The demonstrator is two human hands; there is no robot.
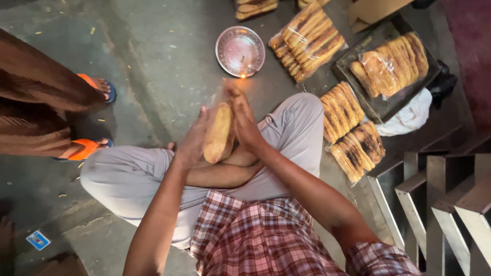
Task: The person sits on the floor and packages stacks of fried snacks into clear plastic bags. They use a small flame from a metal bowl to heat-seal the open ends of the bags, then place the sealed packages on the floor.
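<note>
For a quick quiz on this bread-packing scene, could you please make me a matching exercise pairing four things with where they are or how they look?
Things:
1. long bread loaf
2. round metal dish
3. orange sandals
4. dark tray

Places or states:
A. on the feet of a person standing at the left
B. held between the left hand and right hand
C. on the floor beside a small flame
D. carrying wrapped loaves at the upper right

Pairs: 1-B, 2-C, 3-A, 4-D
</note>
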